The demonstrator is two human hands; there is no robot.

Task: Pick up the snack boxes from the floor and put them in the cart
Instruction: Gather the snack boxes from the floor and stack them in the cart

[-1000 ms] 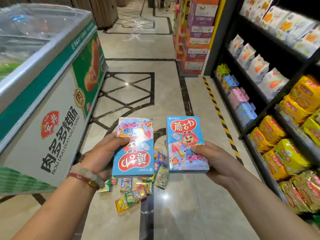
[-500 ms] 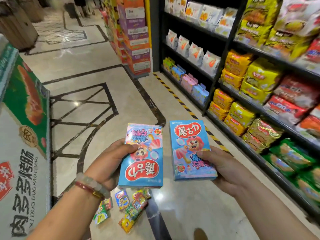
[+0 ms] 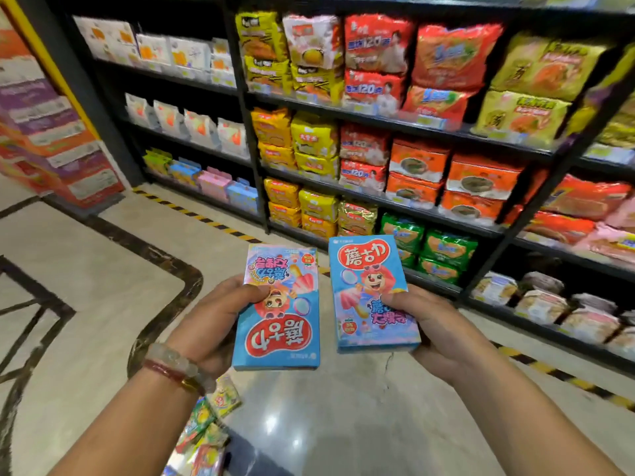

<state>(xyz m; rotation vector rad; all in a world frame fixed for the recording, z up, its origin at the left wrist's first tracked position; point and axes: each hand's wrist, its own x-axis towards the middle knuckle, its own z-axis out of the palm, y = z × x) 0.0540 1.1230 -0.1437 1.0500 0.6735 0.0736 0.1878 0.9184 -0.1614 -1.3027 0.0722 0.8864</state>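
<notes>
The shiny stone floor (image 3: 103,286) has dark lines in it and fills the lower left of the frame. A yellow and black stripe (image 3: 206,219) runs along it by the shelves. A pile of small bright snack packs (image 3: 206,427) lies on it at the bottom middle.

L box (image 3: 276,310) beside R box (image 3: 372,293), shelves (image 3: 378,125) behind

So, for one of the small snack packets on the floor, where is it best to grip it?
Probably pinch a loose packet by its free edge, from above: they lie flat and overlapping on the floor, so the edges are easiest to catch.
</notes>
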